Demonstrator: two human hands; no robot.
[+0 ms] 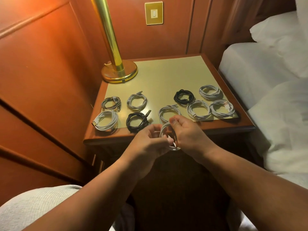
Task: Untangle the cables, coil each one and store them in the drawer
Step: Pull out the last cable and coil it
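Observation:
A white cable coil [165, 130] hangs between both hands just in front of the nightstand's front edge. My right hand [188, 132] grips its right side with curled fingers and thumb. My left hand [150, 140] pinches its left and lower part. Several coiled cables lie on the nightstand top [158, 75]: a striped grey one [111, 102], white ones [106, 120] [137, 102] [169, 112] [198, 110] [210, 92] [222, 108], and black ones [137, 121] [184, 96]. No drawer shows in the head view.
A brass lamp base [119, 72] stands at the back left corner of the nightstand. Wood panelling [41, 72] closes the left side. A bed with white sheets [266, 72] lies to the right. A light switch [153, 13] sits on the wall behind.

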